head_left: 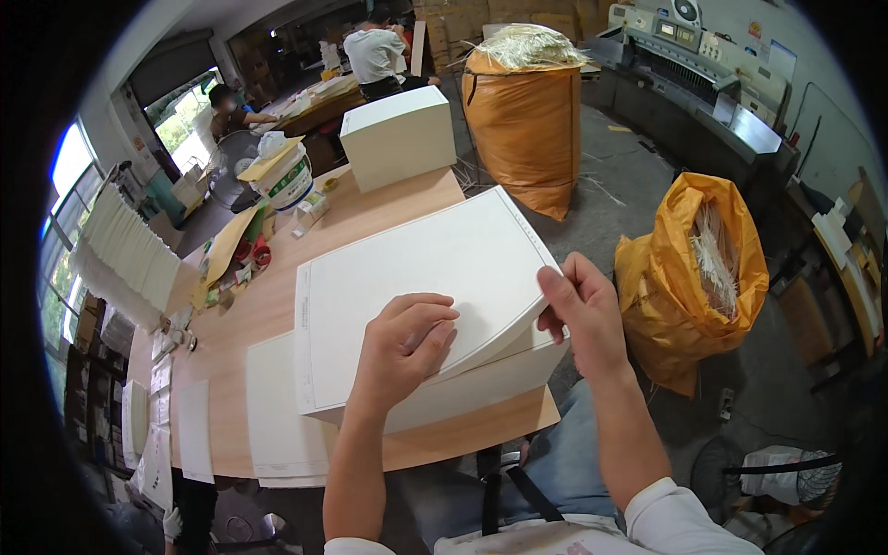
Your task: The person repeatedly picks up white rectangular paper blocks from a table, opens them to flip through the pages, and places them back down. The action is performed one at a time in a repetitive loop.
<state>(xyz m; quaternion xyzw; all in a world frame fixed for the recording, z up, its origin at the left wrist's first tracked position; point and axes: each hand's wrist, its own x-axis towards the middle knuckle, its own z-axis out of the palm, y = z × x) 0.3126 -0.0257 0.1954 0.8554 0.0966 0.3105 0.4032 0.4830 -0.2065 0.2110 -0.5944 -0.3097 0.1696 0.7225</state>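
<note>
The right hand (585, 310) pinches the lifted corner of the top sheet (416, 277); the left hand (407, 338) lies flat, released, on it. The paper stack (481, 379) beneath remains thick.

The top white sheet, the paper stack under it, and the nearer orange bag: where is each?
top white sheet (416, 277), head view, flat middle.
paper stack (481, 388), head view, front side.
orange bag (666, 305), head view, outer wall.

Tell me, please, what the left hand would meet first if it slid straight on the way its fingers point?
Likely the right hand, which pinches the lifted corner of the top white paper sheet; the left hand lies flat on that sheet, fingers pointing right. Depth is unclear.
</note>
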